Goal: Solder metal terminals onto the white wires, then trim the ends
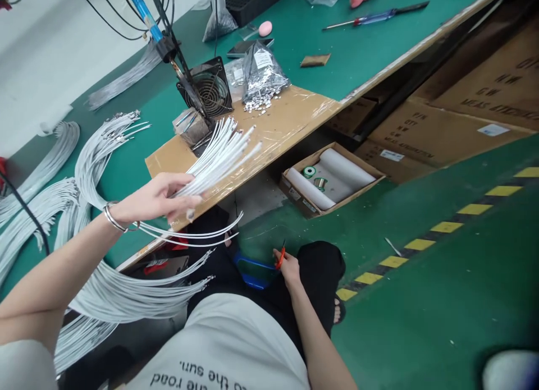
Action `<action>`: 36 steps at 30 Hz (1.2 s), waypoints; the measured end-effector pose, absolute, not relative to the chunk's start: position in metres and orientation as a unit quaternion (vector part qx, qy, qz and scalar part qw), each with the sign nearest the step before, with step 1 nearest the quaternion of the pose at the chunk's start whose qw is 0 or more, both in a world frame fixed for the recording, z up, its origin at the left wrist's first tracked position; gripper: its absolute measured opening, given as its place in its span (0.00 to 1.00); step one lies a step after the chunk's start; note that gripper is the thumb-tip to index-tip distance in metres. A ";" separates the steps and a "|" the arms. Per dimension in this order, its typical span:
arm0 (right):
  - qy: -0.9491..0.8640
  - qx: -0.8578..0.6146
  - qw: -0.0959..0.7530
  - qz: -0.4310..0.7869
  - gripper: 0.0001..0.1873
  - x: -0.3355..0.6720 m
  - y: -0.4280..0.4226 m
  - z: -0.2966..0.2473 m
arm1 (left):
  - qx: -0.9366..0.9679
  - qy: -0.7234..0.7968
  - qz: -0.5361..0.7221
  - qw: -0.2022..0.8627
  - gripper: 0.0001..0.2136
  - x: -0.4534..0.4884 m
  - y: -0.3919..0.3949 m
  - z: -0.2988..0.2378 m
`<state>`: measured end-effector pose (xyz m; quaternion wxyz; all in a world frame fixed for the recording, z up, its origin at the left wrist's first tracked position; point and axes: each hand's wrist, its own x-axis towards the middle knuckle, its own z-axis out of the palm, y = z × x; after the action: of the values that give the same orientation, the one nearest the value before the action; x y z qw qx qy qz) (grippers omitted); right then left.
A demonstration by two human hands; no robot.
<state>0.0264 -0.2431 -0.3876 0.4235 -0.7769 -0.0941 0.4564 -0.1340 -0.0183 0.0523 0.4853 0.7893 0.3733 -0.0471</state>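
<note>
While the green tabletop spreads from 9 o'clock round to 1 o'clock, the green floor fills the side from 3 to 5 o'clock, crossed by a yellow-and-black stripe. A cardboard sheet covers the tabletop's near edge towards 12 o'clock, with a clear bag of small metallic pieces on it. At 11 o'clock stands a black fan, just beside a blue-handled soldering iron that slants down past it. A screwdriver lies at 1 o'clock. Printed cartons sit between 2 and 3 o'clock, and an open box with rolled white sheets and two spools is at 3 o'clock. Coiled white cables heap from 8 to 9 o'clock, some drooping past the tabletop's edge.

The left arm reaches in from 8 o'clock, a bracelet at its wrist. Its left hand, at 9 o'clock, grips a white cable bundle between thumb and fingers, the loose ends fanning towards 2 o'clock over the cardboard sheet. The right forearm rises from 5 o'clock; its right hand, low by the dark-trousered thigh, is curled round an orange-handled tool, perhaps scissors, too small to say.
</note>
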 end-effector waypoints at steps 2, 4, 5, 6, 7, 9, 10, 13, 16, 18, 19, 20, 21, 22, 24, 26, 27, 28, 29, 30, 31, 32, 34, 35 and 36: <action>-0.074 -0.758 0.441 0.475 0.22 0.027 -0.243 -0.375 | 0.766 0.311 -0.113 0.552 0.12 -0.118 -0.027 0.053; -0.049 -0.737 0.463 0.490 0.22 0.028 -0.247 -0.359 | 0.737 0.253 -0.175 0.602 0.11 -0.102 -0.039 0.046; -0.038 -0.729 0.478 0.490 0.22 0.030 -0.249 -0.350 | 0.717 0.240 -0.186 0.628 0.11 -0.095 -0.046 0.039; -0.029 -0.720 0.494 0.486 0.22 0.031 -0.252 -0.340 | 0.698 0.225 -0.199 0.651 0.11 -0.090 -0.052 0.031; -0.021 -0.712 0.513 0.479 0.22 0.033 -0.256 -0.330 | 0.685 0.220 -0.198 0.665 0.11 -0.088 -0.059 0.021; -0.010 -0.695 0.555 0.457 0.21 0.036 -0.262 -0.307 | 0.668 0.247 -0.163 0.682 0.13 -0.089 -0.073 -0.001; -0.011 -0.684 0.578 0.445 0.21 0.037 -0.264 -0.294 | 0.661 0.272 -0.142 0.685 0.14 -0.093 -0.079 -0.011; -0.033 -0.643 0.642 0.415 0.17 0.040 -0.266 -0.248 | 0.634 0.313 -0.072 0.704 0.14 -0.109 -0.095 -0.031; -0.077 -0.597 0.690 0.402 0.21 0.037 -0.261 -0.196 | 0.596 0.330 -0.008 0.731 0.12 -0.121 -0.105 -0.035; -0.112 -0.570 0.706 0.404 0.22 0.032 -0.255 -0.166 | 0.579 0.330 0.006 0.745 0.11 -0.124 -0.109 -0.035; -0.128 -0.559 0.711 0.407 0.20 0.030 -0.252 -0.153 | 0.576 0.328 0.004 0.749 0.11 -0.124 -0.109 -0.034; -0.144 -0.549 0.713 0.411 0.18 0.027 -0.249 -0.142 | 0.576 0.329 0.001 0.749 0.10 -0.125 -0.110 -0.035; -0.158 -0.541 0.716 0.413 0.16 0.025 -0.247 -0.134 | 0.577 0.330 -0.002 0.747 0.10 -0.125 -0.110 -0.035; -0.170 -0.534 0.718 0.413 0.15 0.022 -0.245 -0.127 | 0.578 0.331 -0.004 0.746 0.10 -0.125 -0.110 -0.035; -0.187 -0.527 0.721 0.409 0.13 0.019 -0.241 -0.119 | 0.582 0.332 -0.003 0.742 0.10 -0.125 -0.109 -0.037; -0.198 -0.524 0.723 0.406 0.11 0.017 -0.240 -0.115 | 0.585 0.332 -0.001 0.740 0.11 -0.125 -0.109 -0.037; -0.204 -0.524 0.723 0.402 0.09 0.017 -0.240 -0.114 | 0.586 0.331 -0.001 0.740 0.11 -0.125 -0.109 -0.037; -0.212 -0.527 0.722 0.396 0.08 0.016 -0.241 -0.113 | 0.587 0.332 0.001 0.739 0.11 -0.125 -0.109 -0.036; -0.220 -0.529 0.720 0.391 0.06 0.015 -0.242 -0.112 | 0.589 0.333 0.003 0.737 0.11 -0.124 -0.109 -0.036; -0.225 -0.533 0.717 0.388 0.05 0.015 -0.243 -0.112 | 0.593 0.335 0.008 0.733 0.10 -0.124 -0.108 -0.036; -0.228 -0.537 0.714 0.388 0.05 0.014 -0.243 -0.111 | 0.599 0.341 0.014 0.725 0.10 -0.123 -0.108 -0.036; -0.226 -0.540 0.711 0.389 0.05 0.013 -0.244 -0.111 | 0.606 0.349 0.018 0.715 0.10 -0.123 -0.108 -0.036; -0.219 -0.543 0.708 0.396 0.06 0.012 -0.244 -0.109 | 0.619 0.369 0.024 0.693 0.10 -0.121 -0.107 -0.035; -0.216 -0.543 0.707 0.397 0.06 0.012 -0.243 -0.108 | 0.624 0.376 0.025 0.685 0.10 -0.121 -0.106 -0.035; -0.216 -0.545 0.707 0.396 0.07 0.011 -0.242 -0.107 | 0.627 0.382 0.026 0.679 0.10 -0.121 -0.106 -0.035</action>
<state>0.0112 -0.2422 -0.1066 0.7071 -0.5445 -0.2160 0.3959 -0.1208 -0.1062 -0.0347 0.6787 0.6269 0.3816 0.0257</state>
